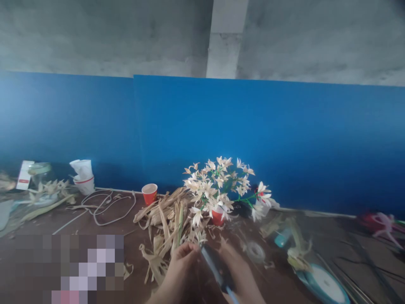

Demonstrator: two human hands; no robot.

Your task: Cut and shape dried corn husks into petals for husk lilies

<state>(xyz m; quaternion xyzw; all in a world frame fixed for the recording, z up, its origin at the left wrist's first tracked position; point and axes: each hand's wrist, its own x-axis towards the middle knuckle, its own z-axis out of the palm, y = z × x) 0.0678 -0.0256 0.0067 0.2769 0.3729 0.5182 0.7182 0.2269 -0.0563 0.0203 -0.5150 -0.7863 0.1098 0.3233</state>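
Observation:
Near the bottom centre, my left hand is closed, its thumb and forefinger pinched at the base of a small pale husk flower. My right hand is wrapped round a dark tool with a light blue cord at its lower end. The tool's tip is beside my left fingertips, just below the flower. Behind my hands, a bunch of cream flowers on green stems stands in a red cup. Dry corn husks lie in a heap behind and left of my left hand.
A red paper cup stands by the blue partition. Left are a white cable, white cups and a glass jar. Right are a clear tape roll, a blue-edged spool and thin rods.

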